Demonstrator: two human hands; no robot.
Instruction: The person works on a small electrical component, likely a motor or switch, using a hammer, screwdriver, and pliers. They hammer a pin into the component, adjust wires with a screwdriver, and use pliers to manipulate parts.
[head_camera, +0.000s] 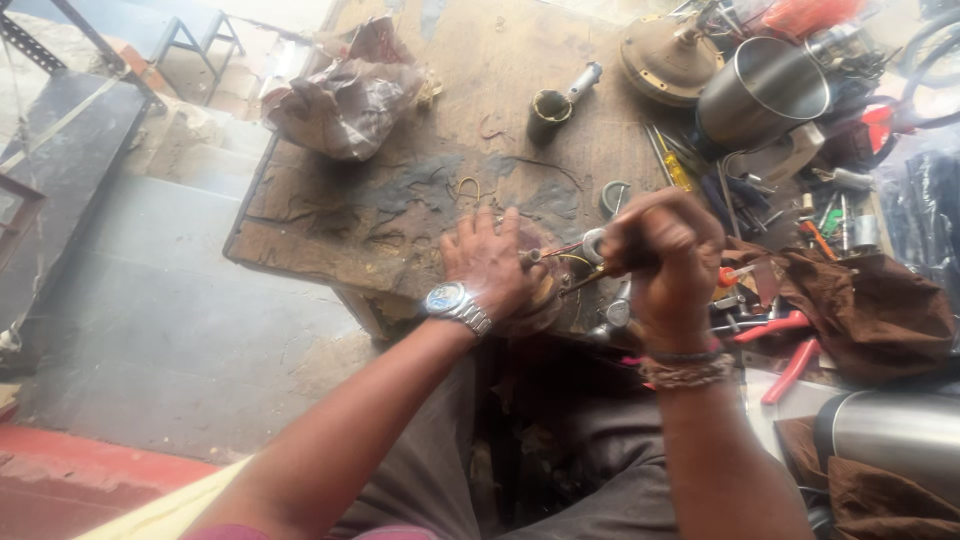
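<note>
2 hands are working at the near edge of the wooden workbench (400, 100). Left hand (487, 262) is lying palm-down, fingers spread flat, pressing on a round reddish-brown motor part (540, 290) sitting right at the bench edge; a wristwatch (452, 303) is showing on that wrist. Right hand (665, 255) is closed in a fist around a thin tool (590, 277), its tip pointing left toward the part, just beside the left fingers. Cannot tell what kind of tool it is; the handle is hidden in the fist. Red and yellow wires (563, 250) are running out of the part between the 2 hands.

Behind them on the bench: a short dark cylinder (548, 110), a crumpled paper bag (345, 100) at far left, a steel pot (762, 90) lying on its side at far right. Red-handled pliers (775, 326) are lying near the right wrist, next to a brown cloth (870, 310).
</note>
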